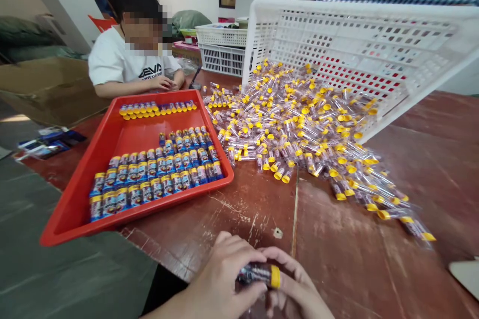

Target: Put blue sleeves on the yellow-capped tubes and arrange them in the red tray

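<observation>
Between my hands at the table's near edge is a small clear tube with a yellow cap [275,277] and dark contents or label. My left hand [224,274] wraps its dark end, thumb below and fingers above. My right hand [299,289] closes round the capped end, its thumb against the yellow cap. Ahead to the left, a red tray [138,132] holds rows of yellow-capped tubes with blue labels [157,187]. To the right lies a loose heap of clear yellow-capped tubes [284,119], without the blue labels.
A white perforated basket [337,7] lies tipped on its side behind the heap. Across the table a co-worker [130,60] sits with hands close together. Dark blue packets [52,140] lie left of the tray. White crates [222,55] and a cardboard box [48,89] stand farther back.
</observation>
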The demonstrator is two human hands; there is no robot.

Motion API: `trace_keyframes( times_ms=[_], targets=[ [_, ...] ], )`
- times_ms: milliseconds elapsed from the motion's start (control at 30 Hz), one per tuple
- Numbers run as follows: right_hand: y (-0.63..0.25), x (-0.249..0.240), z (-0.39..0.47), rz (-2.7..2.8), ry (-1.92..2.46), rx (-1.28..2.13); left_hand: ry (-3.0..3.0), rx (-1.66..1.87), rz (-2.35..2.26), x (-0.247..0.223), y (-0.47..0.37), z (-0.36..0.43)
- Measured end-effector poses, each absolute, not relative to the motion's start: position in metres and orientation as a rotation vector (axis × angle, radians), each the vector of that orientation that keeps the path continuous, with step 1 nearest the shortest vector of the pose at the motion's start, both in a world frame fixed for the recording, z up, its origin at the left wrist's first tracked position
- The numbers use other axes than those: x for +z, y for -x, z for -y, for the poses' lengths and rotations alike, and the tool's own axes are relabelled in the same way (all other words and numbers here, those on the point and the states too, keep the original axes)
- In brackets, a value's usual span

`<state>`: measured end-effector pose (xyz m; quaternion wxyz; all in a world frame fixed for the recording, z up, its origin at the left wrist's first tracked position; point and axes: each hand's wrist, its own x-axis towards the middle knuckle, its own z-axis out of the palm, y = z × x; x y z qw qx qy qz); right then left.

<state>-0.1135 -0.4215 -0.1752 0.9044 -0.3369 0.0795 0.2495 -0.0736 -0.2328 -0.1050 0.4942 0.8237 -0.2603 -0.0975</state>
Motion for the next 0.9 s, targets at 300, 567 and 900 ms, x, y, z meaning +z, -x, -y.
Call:
trace_keyframes(
  times_ms=[300, 567, 900],
  targets=[
    [0.124, -0.153, 0.391, -0.333, 0.324, 0.610, -1.819, 0.027, 0.785, -0.115, 0.076, 0.241],
    [0.119, -0.143, 0.389, -0.283, 0.425, 0.636, -1.823, 0.042, 0.770, -0.117, 0.077, 0.241],
    [0.108, -0.147, 0.401, -0.110, 0.780, 0.693, -2.016, -0.229, 0.721, -0.109, 0.079, 0.232]
  ],
)
